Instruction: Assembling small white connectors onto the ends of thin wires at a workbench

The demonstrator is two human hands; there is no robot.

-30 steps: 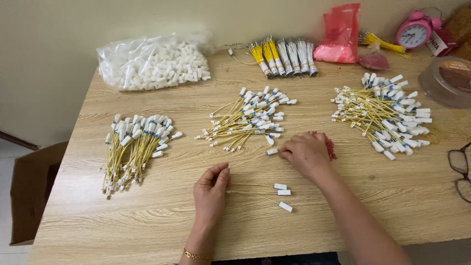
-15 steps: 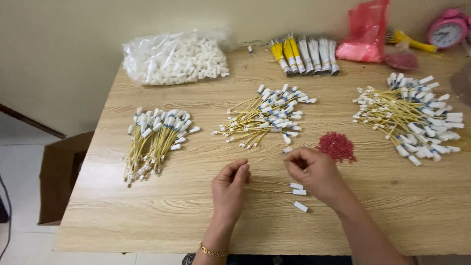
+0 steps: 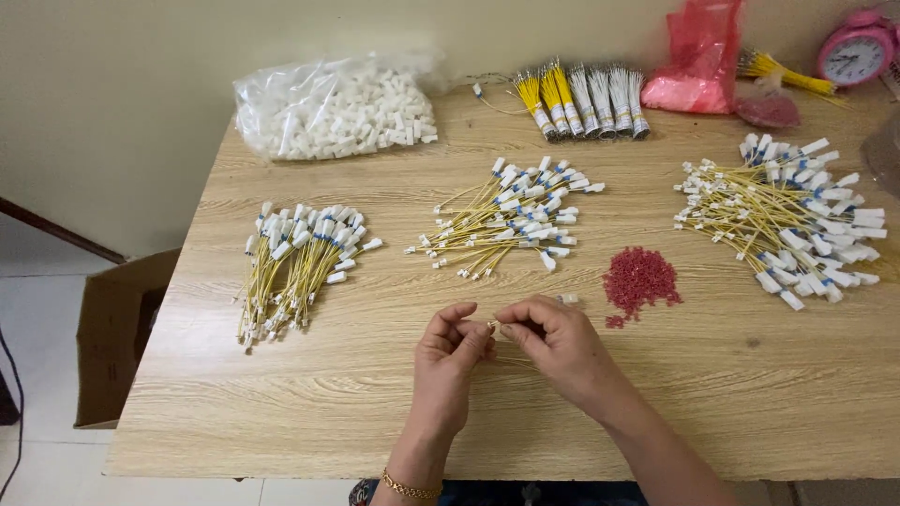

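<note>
My left hand (image 3: 453,351) and my right hand (image 3: 553,339) meet above the front middle of the wooden table (image 3: 309,403). Their fingertips pinch one small piece, apparently the end of a thin yellow wire (image 3: 493,325), between them. A small white connector (image 3: 568,299) lies just beyond my right hand. A little heap of red beads (image 3: 640,279) sits to its right. A pile of yellow wires with white connectors (image 3: 511,220) lies beyond my hands.
Two more piles of yellow wires lie at left (image 3: 295,262) and right (image 3: 797,230). At the back are a clear bag of white connectors (image 3: 333,108), bundled wires (image 3: 581,98), a red bag (image 3: 698,61) and a pink clock (image 3: 858,47). A cardboard box (image 3: 117,337) stands on the floor, left.
My right hand came back from the red beads toward the table's front. Both hands closed together and now pinch a small piece between the fingertips. The view shifted left.
</note>
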